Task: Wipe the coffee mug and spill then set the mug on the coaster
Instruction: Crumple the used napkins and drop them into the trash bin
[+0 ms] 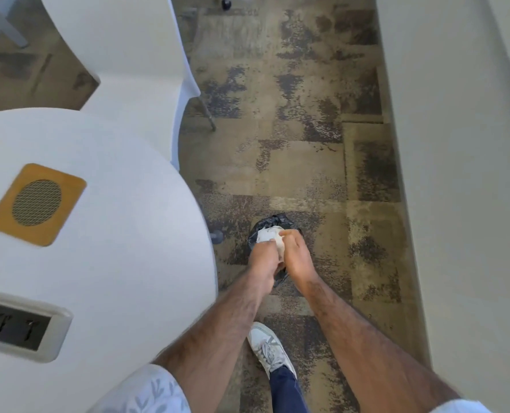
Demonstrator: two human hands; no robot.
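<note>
Scanning from the left, a round white table [104, 263] fills that side, and on it lies a square tan coaster [36, 204] with a round mesh centre, sitting bare, presumably left free to receive the mug. Nearer the person, a grey power outlet panel [15, 324] is set into the tabletop; the marks in its dark recess are too blurred to read as writing. Behind the table stands a white chair [122, 49]. No coffee mug and no spill are visible anywhere in this view, so their whereabouts cannot be told.

Moving toward the middle, both bare forearms reach down over the patterned carpet [292, 129]. The left hand [262, 260] and the right hand [297, 257] are pressed together around a crumpled white wad, probably a used paper towel [267, 235], fingers curled closed on it. They hold it directly over the mouth of a small bin lined with a black bag [273, 222], which suggests the wiping material is being squeezed together so it drops cleanly into the liner rather than onto the floor. Below the hands, a white sneaker [270, 347] and a dark blue trouser leg stand on the carpet.

On the right runs a plain pale wall [462, 174]. No brand, label or legible text shows anywhere.
</note>
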